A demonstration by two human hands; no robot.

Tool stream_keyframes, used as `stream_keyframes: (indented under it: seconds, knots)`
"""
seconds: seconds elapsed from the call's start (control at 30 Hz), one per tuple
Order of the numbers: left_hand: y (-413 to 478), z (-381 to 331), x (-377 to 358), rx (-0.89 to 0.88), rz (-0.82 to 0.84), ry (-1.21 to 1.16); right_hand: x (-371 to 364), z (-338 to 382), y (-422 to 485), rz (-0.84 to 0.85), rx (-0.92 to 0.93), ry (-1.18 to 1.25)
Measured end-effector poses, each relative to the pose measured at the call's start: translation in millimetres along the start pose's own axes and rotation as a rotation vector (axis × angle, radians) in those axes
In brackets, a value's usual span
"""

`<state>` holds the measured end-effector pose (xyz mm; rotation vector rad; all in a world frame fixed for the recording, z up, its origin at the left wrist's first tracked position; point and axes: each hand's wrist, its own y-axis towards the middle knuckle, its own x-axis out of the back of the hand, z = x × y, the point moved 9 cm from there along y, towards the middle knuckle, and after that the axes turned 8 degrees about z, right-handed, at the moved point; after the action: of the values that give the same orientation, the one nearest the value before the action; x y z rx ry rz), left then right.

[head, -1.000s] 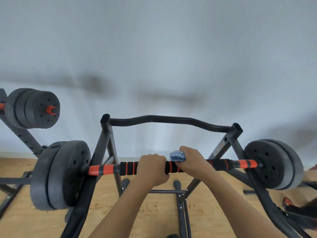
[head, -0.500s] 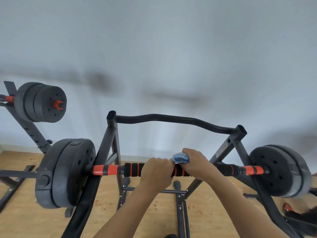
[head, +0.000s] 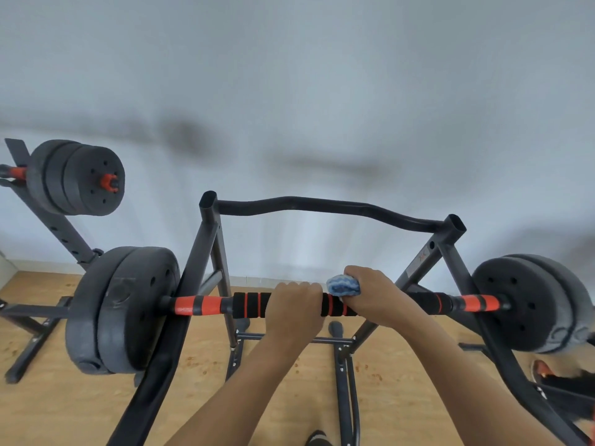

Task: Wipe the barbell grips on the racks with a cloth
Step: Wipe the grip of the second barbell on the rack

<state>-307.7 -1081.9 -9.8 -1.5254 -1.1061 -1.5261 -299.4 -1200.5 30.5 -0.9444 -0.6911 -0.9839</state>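
Mid-wipe on barbell grip [head: 251,304]: left hand [head: 294,305] clenched around it, right hand [head: 370,296] just beside pressing bunched cloth [head: 342,284] on top; second barbell [head: 77,180] far left judged not yet wiped.

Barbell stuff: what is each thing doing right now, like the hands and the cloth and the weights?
left hand: closed around the foam grip, bare.
right hand: closed on the grip, holding the cloth.
cloth: bunched up, pressed on the grip.
barbell: resting across the rack, weight plates on both ends.
rack: standing on the wooden floor.
second barbell: loaded, sitting on another rack, untouched.
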Motion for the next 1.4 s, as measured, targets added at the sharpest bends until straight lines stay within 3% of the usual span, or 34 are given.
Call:
stream_keyframes:
  seconds: [0.27, 0.57, 0.87, 0.97, 1.07, 1.2, 1.27, 1.4]
  knots:
    - [-20.9, -5.5, -8.0, 0.077, -0.083, -0.074, -5.9, -1.7, -5.9, 0.024, 0.034, 0.072]
    - [-10.5, 7.5, -0.6, 0.055, 0.368, -0.076, -14.1, 0.2, -17.0, 0.085, 0.123, 0.015]
    - [-21.3, 4.2, -9.9, 0.183, 0.272, 0.014, -21.8, -3.4, -20.8, 0.026, 0.165, -0.041]
    - [-24.4, -8.3, 0.2, 0.135, 0.212, 0.082, -17.2, -3.7, -18.8, 0.003, 0.18, -0.056]
    - [-27.7, -11.4, 15.9, 0.116, 0.172, -0.033, -17.0, -8.9, -13.3, 0.061, 0.166, 0.028]
    - [-17.2, -3.7, 6.0, 0.135, 0.536, -0.109, -15.6, -9.4, -6.8, 0.177, 0.22, 0.129]
    - [-14.2, -3.7, -1.7, 0.148, 0.641, -0.118, -16.4, -10.5, -5.4, 0.222, 0.239, 0.161]
    - [-21.7, -5.5, 7.5, 0.143, 0.486, -0.04, -19.3, -10.5, -4.8, 0.213, 0.24, 0.142]
